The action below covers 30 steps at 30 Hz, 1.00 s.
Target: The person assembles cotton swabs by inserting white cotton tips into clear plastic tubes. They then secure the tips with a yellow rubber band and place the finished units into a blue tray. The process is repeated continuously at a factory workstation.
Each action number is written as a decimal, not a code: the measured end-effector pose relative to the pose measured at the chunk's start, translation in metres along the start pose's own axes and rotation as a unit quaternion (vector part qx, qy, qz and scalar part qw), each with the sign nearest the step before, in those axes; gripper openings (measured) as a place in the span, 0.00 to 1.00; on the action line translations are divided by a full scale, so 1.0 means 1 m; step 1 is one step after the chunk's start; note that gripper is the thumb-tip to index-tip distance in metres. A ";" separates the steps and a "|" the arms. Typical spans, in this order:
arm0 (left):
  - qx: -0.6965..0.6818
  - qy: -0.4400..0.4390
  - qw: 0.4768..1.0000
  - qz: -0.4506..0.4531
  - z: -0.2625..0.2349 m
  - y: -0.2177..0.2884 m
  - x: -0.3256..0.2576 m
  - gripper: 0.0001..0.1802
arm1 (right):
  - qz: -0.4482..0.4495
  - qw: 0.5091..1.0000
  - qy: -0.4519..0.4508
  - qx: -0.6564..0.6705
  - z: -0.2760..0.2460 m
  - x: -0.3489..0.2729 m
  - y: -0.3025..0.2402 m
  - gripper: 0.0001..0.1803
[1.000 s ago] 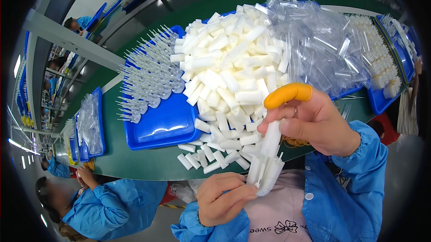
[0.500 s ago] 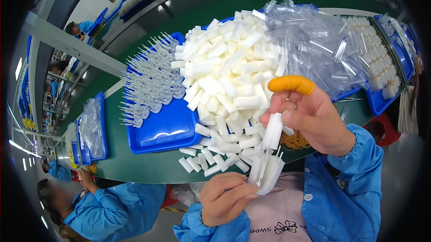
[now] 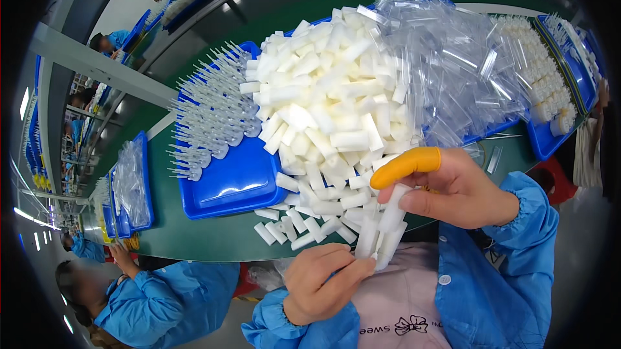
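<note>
Right hand (image 3: 453,184) pinches a white foam piece (image 3: 392,212) at its upper end, between thumb and fingers. Left hand (image 3: 323,281) grips the foam cluster (image 3: 367,238) by its bottom end. Both sit over the worktop's (image 3: 187,240) near edge, in front of the loose foam pile (image 3: 323,90). Foam probably very light, soft, squashy, not slippery, may tear; best held lightly by the sides near one end.

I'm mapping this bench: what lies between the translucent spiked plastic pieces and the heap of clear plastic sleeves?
In the head view, a large heap of white foam-like cylinders lies between the translucent spiked pieces and the clear sleeves.
</note>
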State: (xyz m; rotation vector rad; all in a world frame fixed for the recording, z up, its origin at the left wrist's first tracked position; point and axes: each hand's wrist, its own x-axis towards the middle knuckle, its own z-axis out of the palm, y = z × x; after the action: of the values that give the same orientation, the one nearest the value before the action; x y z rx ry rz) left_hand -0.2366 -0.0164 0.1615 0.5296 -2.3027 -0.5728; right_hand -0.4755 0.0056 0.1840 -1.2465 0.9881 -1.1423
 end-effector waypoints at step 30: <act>-0.087 -0.004 0.994 0.072 0.011 -0.005 -0.016 0.18 | -0.043 0.991 0.002 -0.129 0.014 -0.035 0.000 0.19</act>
State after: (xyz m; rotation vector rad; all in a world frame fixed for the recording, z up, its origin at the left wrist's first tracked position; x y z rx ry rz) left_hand -0.2321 -0.0094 0.1429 0.2757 -2.2497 -0.6977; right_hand -0.4685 0.0430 0.1835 -1.5059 1.1211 -1.1084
